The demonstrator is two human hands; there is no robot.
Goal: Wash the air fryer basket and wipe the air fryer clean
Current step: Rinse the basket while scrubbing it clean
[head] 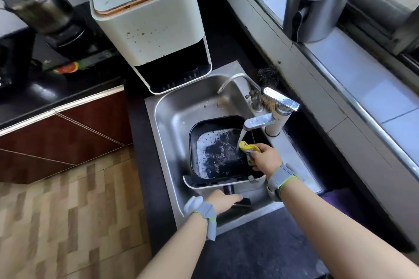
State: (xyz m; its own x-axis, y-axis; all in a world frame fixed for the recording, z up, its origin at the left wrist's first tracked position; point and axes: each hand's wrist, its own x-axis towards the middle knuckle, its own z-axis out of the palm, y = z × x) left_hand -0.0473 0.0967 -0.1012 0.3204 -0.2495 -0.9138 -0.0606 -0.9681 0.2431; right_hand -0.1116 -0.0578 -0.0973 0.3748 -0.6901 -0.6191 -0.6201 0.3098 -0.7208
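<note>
- Black air fryer basket [217, 154] sits in the steel sink [172, 120], suds and water pooled inside.
- My right hand [266, 158] grips a yellow sponge [248, 147] under the running tap [260, 121].
- My left hand [223, 200] curls over the basket's handle [241, 203].
- White air fryer [147, 22] stands on the counter behind the sink.

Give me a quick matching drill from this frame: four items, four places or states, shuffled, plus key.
Column A
1. air fryer basket
2. air fryer body
3. steel pot
4. sponge

Column B
a. on the window ledge
b. in the sink, sudsy water inside
c. gripped by the right hand under the running tap
d. on the counter behind the sink, drawer slot empty

Pairs: 1-b, 2-d, 3-a, 4-c
</note>
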